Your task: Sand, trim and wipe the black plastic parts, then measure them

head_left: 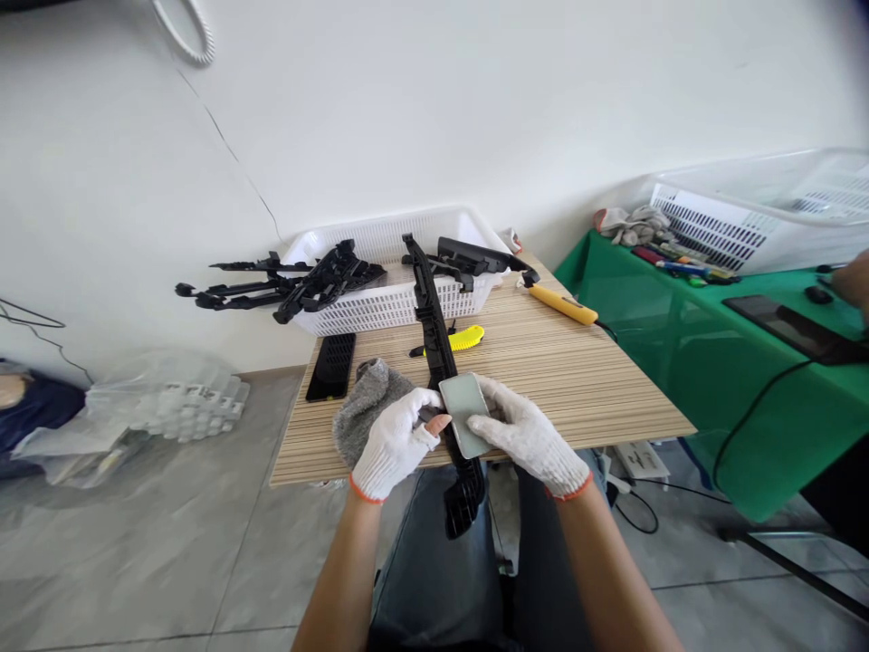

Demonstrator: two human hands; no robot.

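Observation:
A long black plastic part (434, 335) lies across the table edge, its far end resting over the white basket and its near end sticking out over my lap. Both hands wear white knit gloves with orange cuffs. My left hand (399, 436) is closed at the part's left side, its bare thumb tip showing. With my right hand (526, 430) I grip a pale grey-green flat slab with rounded corners (463, 415), which sits on top of the part and hides some of it. Beside my left hand lies a grey cloth (370, 407). A yellow utility knife (467, 339) rests just beyond.
The white basket (359, 311) holds several black plastic parts (326, 281). On the wooden table (577, 380) are a black phone (330, 366) and a yellow-handled tool (563, 304) with a cord. At right, a green-covered table (733, 407) carries tools, gloves and a basket; another person's hand (854, 285) shows there.

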